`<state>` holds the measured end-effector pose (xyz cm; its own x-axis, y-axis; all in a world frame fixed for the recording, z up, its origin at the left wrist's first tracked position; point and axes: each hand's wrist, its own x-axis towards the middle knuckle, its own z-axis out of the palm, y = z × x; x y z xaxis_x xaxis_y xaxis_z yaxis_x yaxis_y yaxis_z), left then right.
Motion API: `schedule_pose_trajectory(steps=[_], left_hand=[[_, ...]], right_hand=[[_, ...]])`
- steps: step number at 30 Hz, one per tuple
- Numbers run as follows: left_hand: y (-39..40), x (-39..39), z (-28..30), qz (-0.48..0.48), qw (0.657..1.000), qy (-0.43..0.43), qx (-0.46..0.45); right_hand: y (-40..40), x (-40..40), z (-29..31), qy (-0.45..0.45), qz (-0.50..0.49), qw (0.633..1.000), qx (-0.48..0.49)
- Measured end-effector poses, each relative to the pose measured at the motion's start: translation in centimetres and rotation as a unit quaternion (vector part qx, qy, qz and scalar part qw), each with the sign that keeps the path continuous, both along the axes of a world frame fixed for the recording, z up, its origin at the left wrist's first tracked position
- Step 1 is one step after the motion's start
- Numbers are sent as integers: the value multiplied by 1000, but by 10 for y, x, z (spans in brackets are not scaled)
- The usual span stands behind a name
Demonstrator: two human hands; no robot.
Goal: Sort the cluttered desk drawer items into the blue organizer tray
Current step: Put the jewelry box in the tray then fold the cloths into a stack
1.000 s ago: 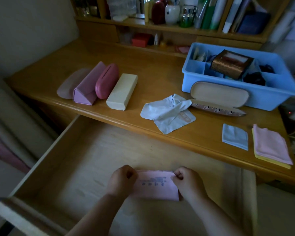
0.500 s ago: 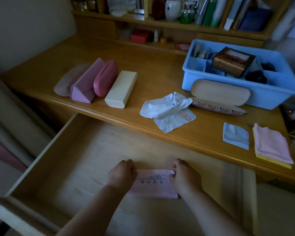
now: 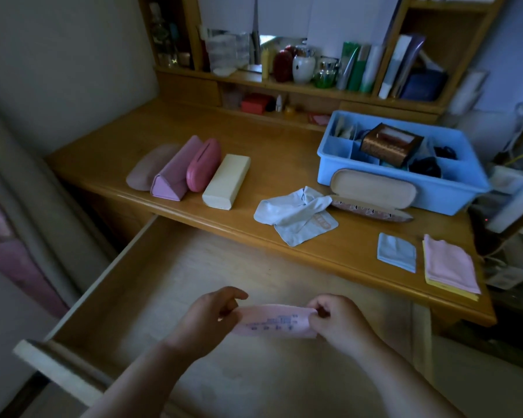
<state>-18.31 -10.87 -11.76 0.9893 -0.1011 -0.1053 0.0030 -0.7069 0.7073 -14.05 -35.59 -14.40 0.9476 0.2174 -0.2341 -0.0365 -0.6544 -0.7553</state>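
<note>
A small pink cloth with dark printed text is held above the open wooden drawer. My left hand pinches its left end and my right hand pinches its right end, and the cloth is folded to a narrow strip. The blue organizer tray stands at the back right of the desk, with a brown box and dark items in its compartments.
On the desk lie several glasses cases at the left, a crumpled light-blue cloth, an open case against the tray, a folded blue cloth and a pink-and-yellow cloth stack. Shelves with bottles rise behind.
Both hands have lifted the pink cloth off the drawer floor and folded it narrower. The view has tilted up to show more of the shelves.
</note>
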Motion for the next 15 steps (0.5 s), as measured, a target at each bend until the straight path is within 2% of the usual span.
schedule_pose_trajectory(steps=[5, 7, 9, 12, 13, 14, 15], left_hand=[[5, -16, 38, -11, 999, -31, 9], [6, -23, 48, 24, 996, -22, -83], [3, -32, 53, 86, 964, 1, -251], [-13, -38, 46, 201, 866, 23, -457], [-20, -39, 40, 236, 846, 22, -478], [-25, -39, 32, 260, 847, 13, -463], [-30, -39, 24, 276, 863, -3, -424]], right_hand=[[-2, -18, 47, 29, 2, 988, 154], [1, -25, 63, 36, 6, 976, 216], [6, -32, 74, 34, -2, 963, 268], [17, -41, 77, 42, -46, 941, 333], [21, -44, 76, 60, -71, 933, 347], [25, -46, 74, 83, -94, 926, 356], [28, -48, 73, 105, -115, 920, 360]])
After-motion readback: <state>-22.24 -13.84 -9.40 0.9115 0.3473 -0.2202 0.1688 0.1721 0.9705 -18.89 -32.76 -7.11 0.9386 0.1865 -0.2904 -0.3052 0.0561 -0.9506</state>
